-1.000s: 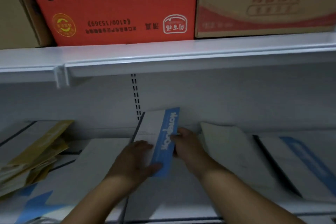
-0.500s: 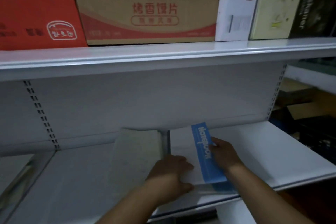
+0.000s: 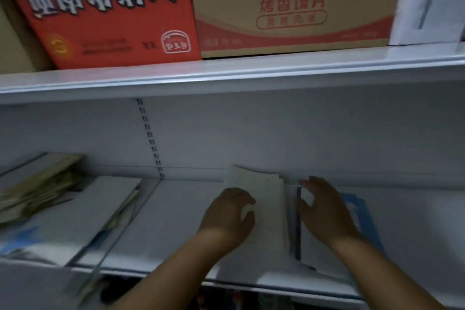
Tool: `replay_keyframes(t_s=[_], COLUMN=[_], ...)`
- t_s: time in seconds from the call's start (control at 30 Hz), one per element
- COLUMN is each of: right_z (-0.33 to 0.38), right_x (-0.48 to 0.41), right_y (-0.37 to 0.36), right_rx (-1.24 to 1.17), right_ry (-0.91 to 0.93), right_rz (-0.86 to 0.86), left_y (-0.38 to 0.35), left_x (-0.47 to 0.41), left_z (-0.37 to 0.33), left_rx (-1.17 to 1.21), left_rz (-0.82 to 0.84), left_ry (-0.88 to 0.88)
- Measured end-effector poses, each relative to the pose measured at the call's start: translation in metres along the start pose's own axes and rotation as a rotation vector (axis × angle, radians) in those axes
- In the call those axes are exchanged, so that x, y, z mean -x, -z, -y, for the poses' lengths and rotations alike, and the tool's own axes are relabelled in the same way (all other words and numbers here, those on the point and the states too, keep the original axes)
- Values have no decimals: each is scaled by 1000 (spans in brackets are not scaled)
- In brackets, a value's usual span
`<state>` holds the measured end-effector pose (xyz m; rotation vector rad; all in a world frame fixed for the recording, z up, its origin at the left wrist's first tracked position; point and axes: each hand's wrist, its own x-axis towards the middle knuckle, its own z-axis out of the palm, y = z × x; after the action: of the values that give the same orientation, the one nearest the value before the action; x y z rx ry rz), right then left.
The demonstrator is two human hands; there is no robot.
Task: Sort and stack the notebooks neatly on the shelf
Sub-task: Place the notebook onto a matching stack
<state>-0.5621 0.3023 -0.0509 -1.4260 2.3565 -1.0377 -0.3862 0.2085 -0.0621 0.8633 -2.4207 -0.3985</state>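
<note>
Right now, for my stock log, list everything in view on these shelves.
Red carton: one, red, upper shelf left.
Brown carton: one, tan with red band, right of it.
White box: one, white, upper shelf far right.
Pale notebook: at least one, off-white, lower shelf centre.
Blue-band notebook: one, white and blue, beside it, right.
Yellowish pile: count unclear, lower shelf far left.
Blurred white notebooks: count unclear, lower shelf left.
Shelves: two, white.
Left hand: one, on the pale notebook.
Right hand: one, fingers spread, over the blue-band notebook.
</note>
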Motion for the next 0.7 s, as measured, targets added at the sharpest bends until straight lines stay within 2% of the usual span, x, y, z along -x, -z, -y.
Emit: replay_keyframes(t_s=[0.07, 0.2, 0.27, 0.33, 0.4, 0.47, 0.57, 0.63, 0.7], right_z=[39, 105, 132, 157, 182, 205, 231, 242, 247], right_x=[-3, 1, 2, 3, 4, 4, 1, -2, -7], right_y=[-22, -73, -101, -131, -166, -202, -249, -271, -288], right_rx=[21, -3, -35, -67, -101, -212, -440, -556, -570], right_ry=[104, 198, 190, 159, 145, 56, -185, -304, -338], right_rz=[39, 177, 243, 307, 401, 520, 619, 635, 587], left_y=[22, 70, 99, 122, 143, 157, 162, 159, 162], left_x=[11, 50, 72, 92, 106, 114, 122, 121, 120], left_z=[44, 124, 153, 187, 216, 240, 283, 294, 286], left_rx=[-97, -185, -192, -179, -235, -300, -215, -235, -277], left_rz=[-5, -23, -33, -38, 48, 29, 53, 15, 41], left_ry=[105, 274, 353, 342, 362, 390, 485, 420, 342])
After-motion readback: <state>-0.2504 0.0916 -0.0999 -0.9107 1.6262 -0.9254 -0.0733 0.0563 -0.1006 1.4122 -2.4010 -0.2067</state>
